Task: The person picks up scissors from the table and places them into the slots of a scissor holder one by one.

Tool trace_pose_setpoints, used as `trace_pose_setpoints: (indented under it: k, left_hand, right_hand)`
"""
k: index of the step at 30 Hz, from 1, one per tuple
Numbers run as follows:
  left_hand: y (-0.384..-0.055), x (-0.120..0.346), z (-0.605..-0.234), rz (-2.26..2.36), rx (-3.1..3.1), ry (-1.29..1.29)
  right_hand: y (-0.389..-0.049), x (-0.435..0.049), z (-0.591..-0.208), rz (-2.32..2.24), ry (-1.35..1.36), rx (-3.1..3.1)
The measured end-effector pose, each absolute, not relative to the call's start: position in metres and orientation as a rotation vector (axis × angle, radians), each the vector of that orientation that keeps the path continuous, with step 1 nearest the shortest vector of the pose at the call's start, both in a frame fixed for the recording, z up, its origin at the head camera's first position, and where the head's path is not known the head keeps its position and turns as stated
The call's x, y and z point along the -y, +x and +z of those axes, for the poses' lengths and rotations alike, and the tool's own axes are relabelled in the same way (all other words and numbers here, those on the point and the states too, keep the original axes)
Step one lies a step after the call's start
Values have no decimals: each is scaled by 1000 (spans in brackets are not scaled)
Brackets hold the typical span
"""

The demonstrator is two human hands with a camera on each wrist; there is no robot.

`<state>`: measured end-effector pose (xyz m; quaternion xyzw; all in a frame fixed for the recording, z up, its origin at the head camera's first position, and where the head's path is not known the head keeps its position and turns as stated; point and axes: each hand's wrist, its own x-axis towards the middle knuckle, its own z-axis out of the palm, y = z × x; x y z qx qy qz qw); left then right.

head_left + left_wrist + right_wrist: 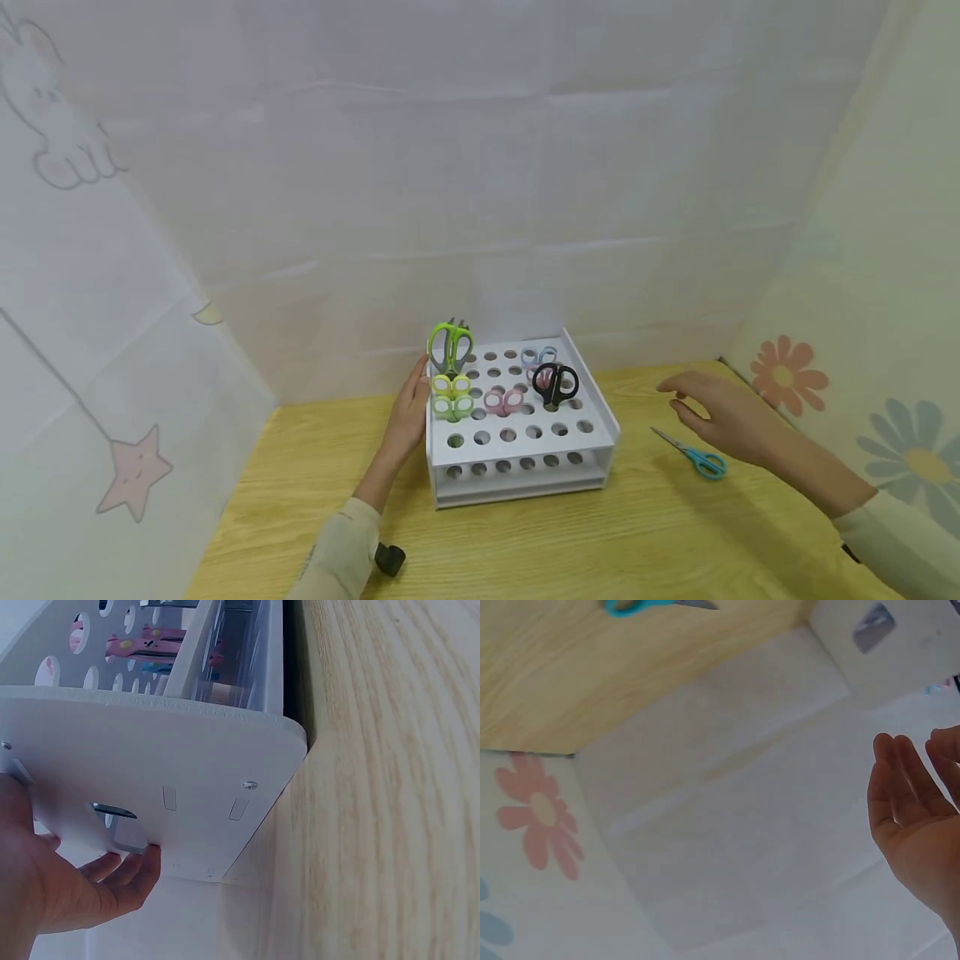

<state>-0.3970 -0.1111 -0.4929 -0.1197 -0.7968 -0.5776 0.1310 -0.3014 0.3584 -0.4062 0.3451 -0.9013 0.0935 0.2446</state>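
Note:
A white two-tier rack with rows of round holes stands on the table. My left hand is at its left side; in the left wrist view the fingertips rest against the side panel near its cut-out. Scissors stand handles-up in the holes: a tall green-and-grey pair, small yellow, light green and pink ones, and black scissors at the right. Teal scissors lie on the table, below my right hand, which hovers with loosely bent fingers, holding nothing.
Light blue scissors handles show at the rack's back right. White sheets enclose the wooden table behind and at both sides. A black wrist device is by the left sleeve.

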Motion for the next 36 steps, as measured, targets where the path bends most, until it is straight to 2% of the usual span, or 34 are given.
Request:
trace_pose_setpoints:
  k: [6,14,25,36]
  left_hand:
    - [-400,115,-499,-1709,2302,-334]
    - [-399,118,-499,-1782,2283,-351]
    - [-399,111,-501,-1756,2275,-351]
    - [-401,111,-498,-1728,2269,-371]
  right_hand:
    - [-305,-404,-451,202,953,2618]
    - [-299,-441,-490,322,947,2775]
    - [-300,-457,-528,445,1061,2749]
    - [-305,-457,-537,501,1123,2667]
